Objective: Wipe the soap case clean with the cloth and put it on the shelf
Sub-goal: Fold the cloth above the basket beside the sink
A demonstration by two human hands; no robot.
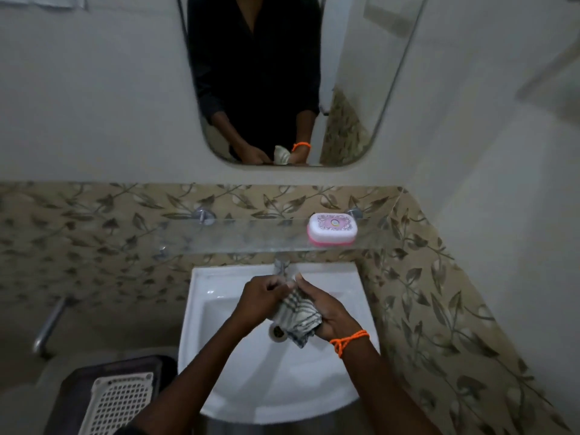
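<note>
Room: small bathroom, plain pale wall [94,105] up top and a band of leaf-pattern tile [94,221] running across the middle and down the right side of the frame.
Mirror: mirror [354,73] at top centre, shows a dark-clothed torso plus both hands and the cloth reflected along its bottom edge.
Shelf: clear glass shelf [244,238] across the middle of the frame, just above the sink, held by metal pegs on the tile.
Soap case: white-and-pink soap case [332,229] with a patterned lid, sitting closed on the right end of the shelf, well apart from both hands.
Sink: white sink [276,381] at lower centre, drain partly peeking out under the cloth.
Cloth: grey and white striped cloth [298,315], bunched up over the basin between the two hands, one corner hanging down near the drain.
Left hand: left hand [260,298] curled in, fingers pinching the upper end of the cloth.
Right hand: right hand [326,312] cupped under the cloth with fingers wrapped round it, thumb sticking up; orange thread band [348,340] on that wrist.
Lower left: white perforated basket [119,403] resting on something dark, and a metal pipe [50,324] just above it.
</note>
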